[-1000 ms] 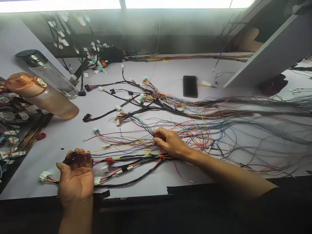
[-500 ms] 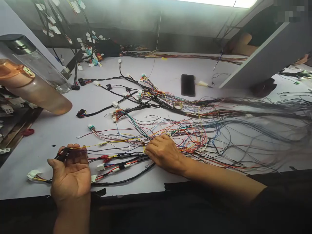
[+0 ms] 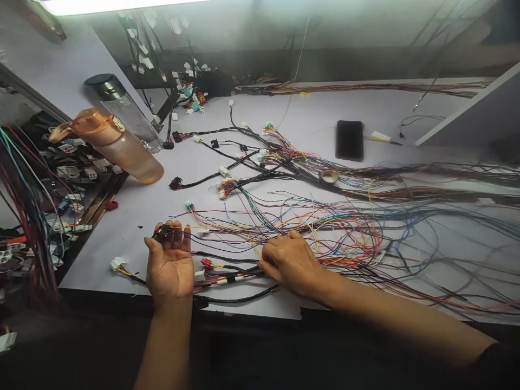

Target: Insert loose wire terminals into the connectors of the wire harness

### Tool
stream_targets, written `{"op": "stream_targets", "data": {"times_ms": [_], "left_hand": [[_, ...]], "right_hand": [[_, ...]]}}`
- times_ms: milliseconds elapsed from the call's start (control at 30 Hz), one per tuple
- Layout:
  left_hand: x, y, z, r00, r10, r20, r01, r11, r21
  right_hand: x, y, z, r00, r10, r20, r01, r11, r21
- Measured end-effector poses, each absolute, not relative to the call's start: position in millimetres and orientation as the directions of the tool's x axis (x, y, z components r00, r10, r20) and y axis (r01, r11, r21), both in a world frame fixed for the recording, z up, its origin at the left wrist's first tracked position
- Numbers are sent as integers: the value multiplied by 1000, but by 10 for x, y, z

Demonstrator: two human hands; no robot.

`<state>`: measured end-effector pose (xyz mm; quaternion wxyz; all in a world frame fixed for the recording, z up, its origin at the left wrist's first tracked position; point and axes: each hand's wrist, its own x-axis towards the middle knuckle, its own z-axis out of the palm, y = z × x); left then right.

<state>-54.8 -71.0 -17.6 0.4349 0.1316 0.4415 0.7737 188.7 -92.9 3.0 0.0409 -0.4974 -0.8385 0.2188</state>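
Observation:
My left hand (image 3: 170,265) is palm up near the table's front edge, fingers curled on a small black connector (image 3: 161,233) with a yellow wire trailing from it. My right hand (image 3: 290,262) lies knuckles up on a spread of coloured wires (image 3: 325,227), its fingertips pinched at a black-sheathed wire bundle (image 3: 231,279) with white and red connectors. A white connector (image 3: 117,264) lies left of my left hand.
An orange bottle (image 3: 117,146) and a clear bottle (image 3: 122,111) stand at the left. A black phone (image 3: 349,140) and a tape roll (image 3: 329,176) lie further back. Bins of connectors (image 3: 73,179) sit at far left. A white board (image 3: 479,114) slants at the right.
The view has swung left, so everything sits further right. My right hand slid down and left from the coloured wires onto the black bundle. My left hand keeps the connector.

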Motion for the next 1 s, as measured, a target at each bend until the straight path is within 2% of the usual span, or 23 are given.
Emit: {"op": "stream_targets", "data": {"times_ms": [300, 467, 600, 667, 800, 933, 1000], "left_hand": [[-514, -632, -250, -578, 786, -219, -569, -196, 799], [-485, -633, -256, -564, 797, -215, -551, -169, 817], [-453, -649, -202, -580, 786, -215, -535, -169, 828], [-445, -682, -159, -576, 788, -218, -529, -156, 834], [-446, -791, -85, -510, 838, -194, -497, -103, 862], [-436, -863, -40, -406, 867, -290, -527, 37, 849], [-428, -855, -30, -341, 877, -338, -558, 101, 824]], "right_hand": [[1925, -989, 8, -611, 791, -36, 594, 428, -681], [1879, -914, 26, -555, 823, -120, 546, 251, -799], [1856, -826, 121, -447, 889, -101, 366, 79, -927], [1861, -795, 152, -420, 900, -118, 337, 34, -941], [1863, -755, 146, -414, 886, -208, 432, -10, -902], [1818, -761, 99, -354, 928, -112, 367, 28, -930], [1797, -799, 59, -393, 919, -28, 325, 111, -939]]}}
